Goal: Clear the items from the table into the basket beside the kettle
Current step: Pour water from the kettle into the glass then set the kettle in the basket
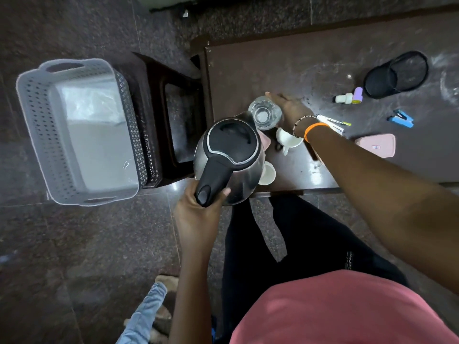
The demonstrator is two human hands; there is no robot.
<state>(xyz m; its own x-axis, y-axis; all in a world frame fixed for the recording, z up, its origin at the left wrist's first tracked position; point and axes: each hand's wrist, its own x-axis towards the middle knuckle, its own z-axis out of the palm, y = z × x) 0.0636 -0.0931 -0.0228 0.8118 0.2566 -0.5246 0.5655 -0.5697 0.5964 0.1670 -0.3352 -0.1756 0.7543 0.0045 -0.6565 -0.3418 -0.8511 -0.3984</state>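
The left grip [198,207] is wrapped around the kettle [229,157] handle; the right grip [289,108] clasps the clear glass [265,114], just beyond the kettle spout. The basket [32,115] sits well to the left of both, off the tabletop [310,65]. Risk: the kettle could knock the white cups [288,139] beneath the right wrist.

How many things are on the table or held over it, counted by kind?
Kettle: 1
Glass: 1
White cups: 2
Pink case: 1
Stapler: 1
Black mesh holder: 1
Small bottle: 1
Purple roll: 1
Pens: number unclear
Total: 9, plus pens
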